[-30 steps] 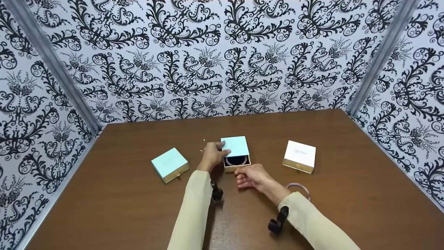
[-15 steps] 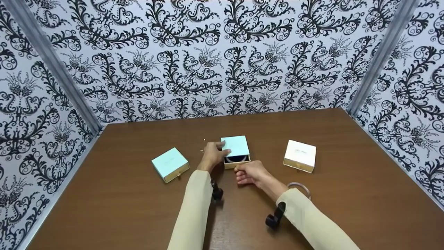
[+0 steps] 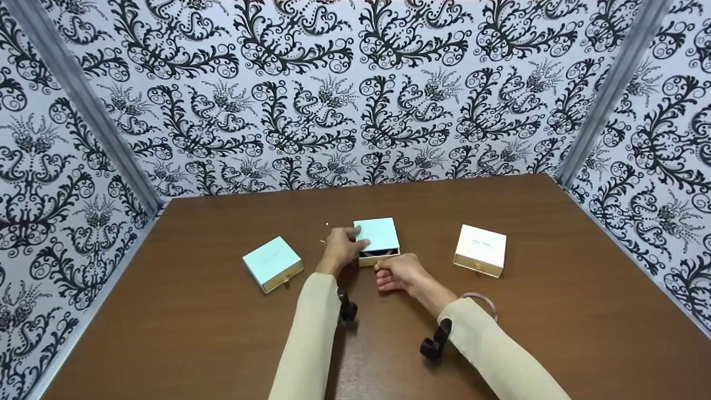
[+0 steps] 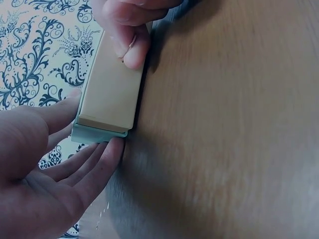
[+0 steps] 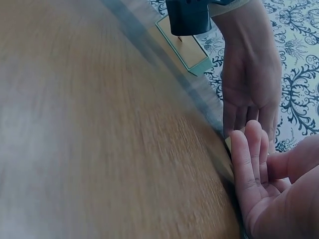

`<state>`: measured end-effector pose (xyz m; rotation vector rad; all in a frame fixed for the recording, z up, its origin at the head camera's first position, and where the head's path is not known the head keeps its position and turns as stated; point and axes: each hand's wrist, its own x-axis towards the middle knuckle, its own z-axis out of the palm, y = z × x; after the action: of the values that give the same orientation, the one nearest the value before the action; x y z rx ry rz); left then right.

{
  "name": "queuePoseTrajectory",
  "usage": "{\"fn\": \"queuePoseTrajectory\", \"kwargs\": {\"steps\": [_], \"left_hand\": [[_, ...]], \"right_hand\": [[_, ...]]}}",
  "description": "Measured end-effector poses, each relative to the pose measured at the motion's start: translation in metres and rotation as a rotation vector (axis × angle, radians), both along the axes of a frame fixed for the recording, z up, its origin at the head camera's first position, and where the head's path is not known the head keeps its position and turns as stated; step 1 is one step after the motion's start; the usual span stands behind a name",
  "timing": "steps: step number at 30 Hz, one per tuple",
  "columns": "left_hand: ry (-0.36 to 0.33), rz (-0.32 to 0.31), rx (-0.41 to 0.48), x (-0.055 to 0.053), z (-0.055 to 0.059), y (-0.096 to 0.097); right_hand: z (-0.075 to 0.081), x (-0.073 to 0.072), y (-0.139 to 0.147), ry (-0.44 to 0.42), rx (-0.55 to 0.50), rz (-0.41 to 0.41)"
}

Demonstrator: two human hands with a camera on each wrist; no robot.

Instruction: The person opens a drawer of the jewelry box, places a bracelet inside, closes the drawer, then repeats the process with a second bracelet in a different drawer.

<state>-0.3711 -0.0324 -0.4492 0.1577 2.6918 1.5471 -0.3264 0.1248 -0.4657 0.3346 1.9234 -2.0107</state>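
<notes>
A turquoise drawer box (image 3: 377,234) stands mid-table with its gold-fronted drawer (image 3: 379,260) slightly out. Inside the gap a dark lining and a bit of a pale ring show; the rest is covered. My left hand (image 3: 340,247) grips the box's outer sleeve at the left side, with the thumb over the top edge. In the left wrist view the fingers of that hand (image 4: 55,164) lie on both sides of the sleeve's end. My right hand (image 3: 402,272) pinches the small pull tab (image 4: 128,49) on the drawer front. Its other fingers are partly extended in the right wrist view.
A second turquoise drawer box (image 3: 273,264) sits closed at the left. To the right is a closed white drawer box (image 3: 480,249). A pale bangle (image 3: 482,301) lies beside my right forearm, partly hidden by the sleeve. Tiny white bits lie left of my left hand.
The drawer has slid inward under the sleeve, pushed by my right hand, so less of the ring shows. My left hand stays in place on the box.
</notes>
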Motion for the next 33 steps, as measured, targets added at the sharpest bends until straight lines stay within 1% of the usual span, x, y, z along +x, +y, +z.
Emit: {"fn": "queuePoseTrajectory", "kwargs": {"steps": [7,11,17,23,28,33], "left_hand": [[0.013,-0.01,-0.011,-0.001,0.0,-0.002],[0.001,0.0,-0.009,-0.001,0.0,-0.002],[0.056,0.014,-0.029,-0.001,0.0,-0.002],[0.08,0.024,-0.046,-0.001,0.001,-0.002],[0.072,0.023,-0.042,-0.001,0.002,-0.001],[0.055,0.027,-0.035,-0.003,-0.001,-0.001]], "right_hand": [[0.0,-0.004,-0.002,-0.003,-0.001,-0.015],[-0.001,-0.007,-0.003,-0.007,-0.003,-0.013],[0.0,-0.01,-0.003,0.009,0.008,-0.007],[0.002,-0.012,-0.005,0.016,0.015,-0.007],[0.002,-0.012,-0.005,0.016,0.017,-0.014],[0.001,-0.013,-0.005,0.017,0.026,-0.009]]}}
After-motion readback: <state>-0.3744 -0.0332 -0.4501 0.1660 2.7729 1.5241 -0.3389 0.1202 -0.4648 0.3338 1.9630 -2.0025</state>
